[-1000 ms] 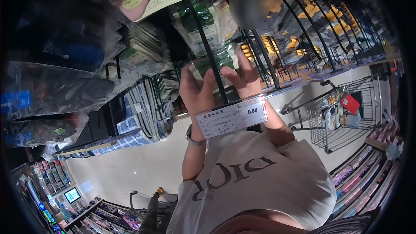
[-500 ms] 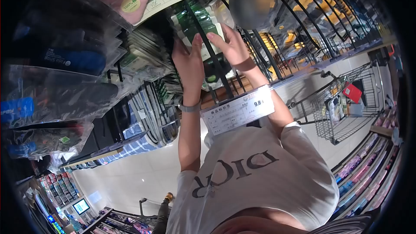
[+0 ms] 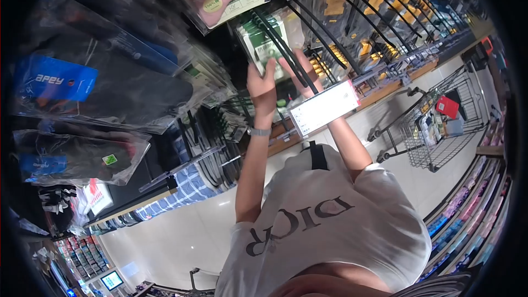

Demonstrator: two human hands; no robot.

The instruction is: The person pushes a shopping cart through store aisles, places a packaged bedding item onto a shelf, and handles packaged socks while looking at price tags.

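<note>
Your left hand and right hand hold a green-and-white packet from either side, black display hook between them, white label nearer your body.

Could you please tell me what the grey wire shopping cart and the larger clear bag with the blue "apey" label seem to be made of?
The cart looks like dull metal wire, perhaps coated, judging by its thin, open mesh. The bag seems to be thin, glossy plastic film: it is see-through, with creases and shiny highlights.
</note>
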